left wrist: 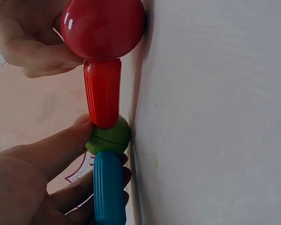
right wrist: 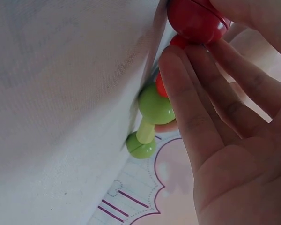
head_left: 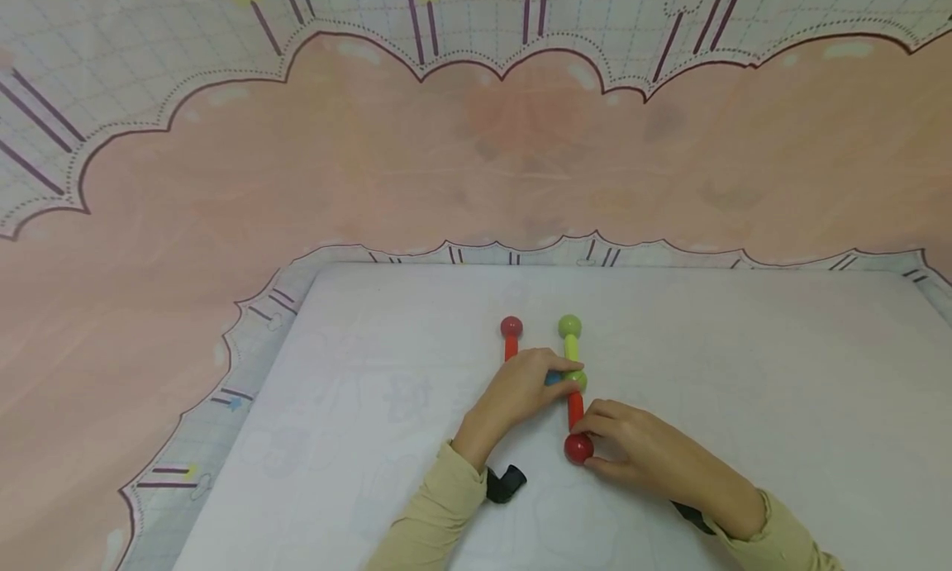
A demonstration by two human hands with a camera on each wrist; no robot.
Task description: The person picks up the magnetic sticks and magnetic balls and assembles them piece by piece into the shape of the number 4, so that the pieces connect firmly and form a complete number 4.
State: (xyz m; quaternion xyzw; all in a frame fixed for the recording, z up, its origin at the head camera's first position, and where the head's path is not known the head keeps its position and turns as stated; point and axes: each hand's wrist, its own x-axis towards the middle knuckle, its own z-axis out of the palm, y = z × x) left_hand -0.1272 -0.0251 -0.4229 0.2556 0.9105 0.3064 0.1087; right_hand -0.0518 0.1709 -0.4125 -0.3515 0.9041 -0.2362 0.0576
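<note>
A toy figure of balls and ribbed rods lies on the white tabletop. My left hand [head_left: 519, 387] pinches its middle green ball [left wrist: 110, 136] between thumb and fingers. From that ball run a blue rod [left wrist: 109, 187], a red rod [head_left: 576, 412] toward me, and a yellow-green rod [head_left: 571, 347] up to another green ball [head_left: 569, 326]. With thumb and fingers, my right hand [head_left: 635, 445] holds the near red ball [head_left: 578, 448] at the red rod's end. Further left, a second red ball [head_left: 511, 327] tops another red rod [head_left: 511, 348], whose lower part my left hand hides.
The white tabletop [head_left: 744, 364] spreads around the figure. Behind it and at the left hangs a peach cloth [head_left: 372, 166] with a scalloped, grid-patterned border. A black strap piece [head_left: 507, 484] sticks out from my left wrist near the table.
</note>
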